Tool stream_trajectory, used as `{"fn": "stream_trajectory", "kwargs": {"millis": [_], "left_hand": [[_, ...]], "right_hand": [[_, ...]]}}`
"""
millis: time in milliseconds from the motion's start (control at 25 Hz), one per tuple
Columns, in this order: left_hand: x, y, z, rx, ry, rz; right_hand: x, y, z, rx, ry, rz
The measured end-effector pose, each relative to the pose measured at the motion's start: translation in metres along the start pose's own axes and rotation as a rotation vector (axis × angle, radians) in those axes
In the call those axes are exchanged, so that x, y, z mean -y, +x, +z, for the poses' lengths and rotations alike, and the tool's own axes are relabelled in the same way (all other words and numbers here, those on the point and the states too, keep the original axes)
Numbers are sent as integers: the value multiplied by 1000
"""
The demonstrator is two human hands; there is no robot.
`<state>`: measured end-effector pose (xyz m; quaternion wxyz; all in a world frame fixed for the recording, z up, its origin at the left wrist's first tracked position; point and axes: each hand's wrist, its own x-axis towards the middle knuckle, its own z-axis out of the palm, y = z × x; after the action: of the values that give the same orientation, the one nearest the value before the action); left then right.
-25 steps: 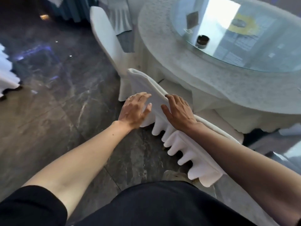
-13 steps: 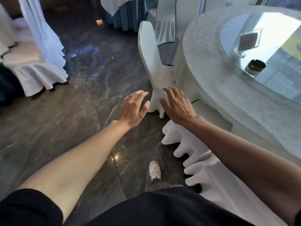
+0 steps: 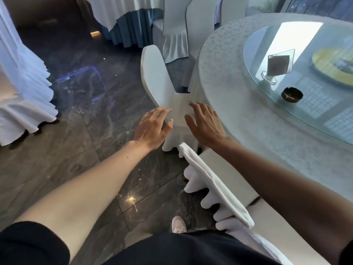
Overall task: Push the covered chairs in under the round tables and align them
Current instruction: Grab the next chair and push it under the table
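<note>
Both hands out ahead, palms down, fingers spread, neither closed on anything. Left hand and right hand flank the lower back of the far chair, which stands just past the fingertips, back tilted, seat toward the bench; whether skin touches cloth cannot be told. Near chair lies under the right forearm, seat tucked at the bench edge, its back top running toward the body. Handling, as judged: a stiff frame under a loose white cover; moderate weight, likely to slide readily on the polished stone floor. The cover is soft and may slip or bunch under a palm, and the scalloped skirt hem could catch under a leg. Best hold: the top edge of the back, one hand to each side, pushing level toward the bench. Glass turntable carries an ashtray and a card stand; keep pushes gentle. No brand, label or legible writing seen; the card is too blurred to read.
</note>
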<state>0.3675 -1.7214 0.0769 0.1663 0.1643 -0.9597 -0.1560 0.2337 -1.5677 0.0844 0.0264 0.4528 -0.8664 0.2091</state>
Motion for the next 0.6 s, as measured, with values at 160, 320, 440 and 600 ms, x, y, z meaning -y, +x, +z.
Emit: {"fn": "stream_trajectory", "kwargs": {"millis": [160,320,440,600], "left_hand": [[26,37,-3,0,-24,46],[70,68,-6,20,-62,98],[119,88,-14,33,-110,135],[201,106,-43,42,-121,165]], "right_hand": [[2,33,8,6,-18,39],[24,71,26,-35,-34,79],[57,112,49,-58,-44,107],[119,169,85,-65,-36,169]]}}
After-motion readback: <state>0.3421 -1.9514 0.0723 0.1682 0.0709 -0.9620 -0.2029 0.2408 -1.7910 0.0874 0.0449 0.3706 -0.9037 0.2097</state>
